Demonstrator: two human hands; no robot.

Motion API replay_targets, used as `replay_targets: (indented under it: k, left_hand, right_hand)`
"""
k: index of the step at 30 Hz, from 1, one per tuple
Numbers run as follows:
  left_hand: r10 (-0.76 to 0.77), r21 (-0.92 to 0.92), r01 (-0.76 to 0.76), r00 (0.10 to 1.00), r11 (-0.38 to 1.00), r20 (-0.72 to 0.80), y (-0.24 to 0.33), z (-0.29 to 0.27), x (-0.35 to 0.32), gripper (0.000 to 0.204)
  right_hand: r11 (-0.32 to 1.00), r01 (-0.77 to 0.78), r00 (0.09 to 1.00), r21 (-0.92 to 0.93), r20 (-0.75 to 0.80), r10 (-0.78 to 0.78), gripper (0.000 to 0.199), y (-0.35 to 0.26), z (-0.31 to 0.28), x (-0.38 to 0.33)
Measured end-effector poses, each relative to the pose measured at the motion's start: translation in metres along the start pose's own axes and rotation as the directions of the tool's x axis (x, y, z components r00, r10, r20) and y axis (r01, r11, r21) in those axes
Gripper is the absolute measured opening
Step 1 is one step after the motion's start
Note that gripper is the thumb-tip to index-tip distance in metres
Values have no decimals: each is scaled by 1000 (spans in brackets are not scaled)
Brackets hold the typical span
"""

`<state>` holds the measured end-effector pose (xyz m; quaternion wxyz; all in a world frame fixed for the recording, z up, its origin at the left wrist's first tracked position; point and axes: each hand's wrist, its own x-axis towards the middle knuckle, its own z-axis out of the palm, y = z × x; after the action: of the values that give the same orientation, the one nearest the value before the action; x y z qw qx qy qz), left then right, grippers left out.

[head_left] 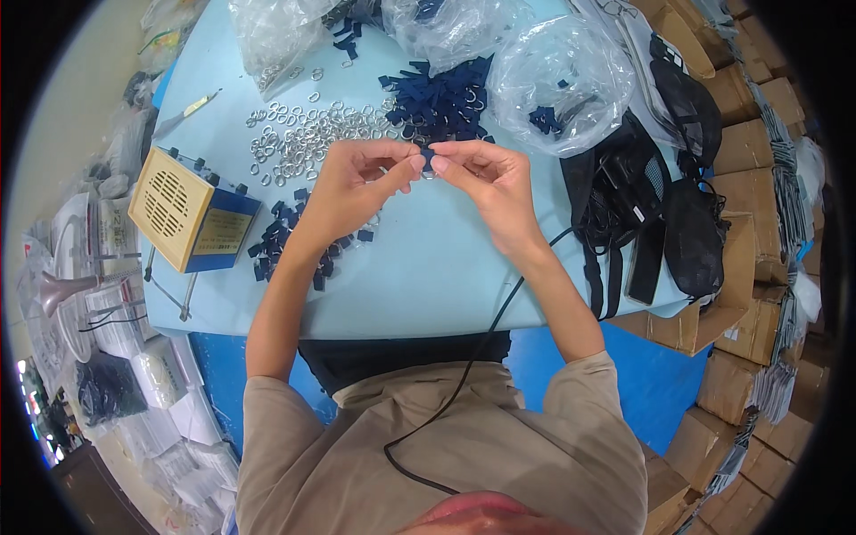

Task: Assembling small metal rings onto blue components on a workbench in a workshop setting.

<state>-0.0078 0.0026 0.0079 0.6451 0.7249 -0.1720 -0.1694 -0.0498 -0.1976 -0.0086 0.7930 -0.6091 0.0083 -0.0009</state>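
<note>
Between my two hands, over the middle of the table, is a small navy fabric strip (427,160) with a bit of metal ring showing below it. My left hand (367,183) pinches its left side with thumb and forefinger. On the other side, my right hand (492,185) pinches it the same way. Just beyond my fingers lies a heap of navy strips (437,94). Loose silver metal rings (308,134) spread out to its left. Closer to me, partly hidden by my left forearm, is a scatter of short navy pieces (299,241), some with metal showing.
A cream-and-blue box device (198,209) stands at the table's left, with a yellow-handled pointed tool (192,111) beyond it. Clear plastic bags (562,85) line the far side. To the right lie a black bag (615,183) with cables and a dark phone (646,263); cardboard boxes (744,147) stand beyond.
</note>
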Motion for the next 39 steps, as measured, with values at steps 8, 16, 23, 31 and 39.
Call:
replay_targets:
  k: [8,16,23,31,39]
  left_hand:
    - [-313,528,89,882,844,351,30,-67,-15,20]
    - [236,639,-60,952,767,-194,-18,-1,11,25]
    - [420,828,-136,898,544,-128,-52,19,24,17]
    - [275,588,-211,961,781,-21,-27,-1,15,12]
    - [214,366,-207,977,907,23,-13,-4,7,13]
  right_hand:
    - [573,303,930,-761,104,-353,23,5,-12,2]
    - [328,349,896,-878,210,-391,25,12,-17,7]
    - [348,383,869,-856,206,-450,21,13,-16,9]
    - [470,405,847,-784,129,-515,21,8,-5,6]
    - [832,277,959,-481,88,-269,10,10,-6,4]
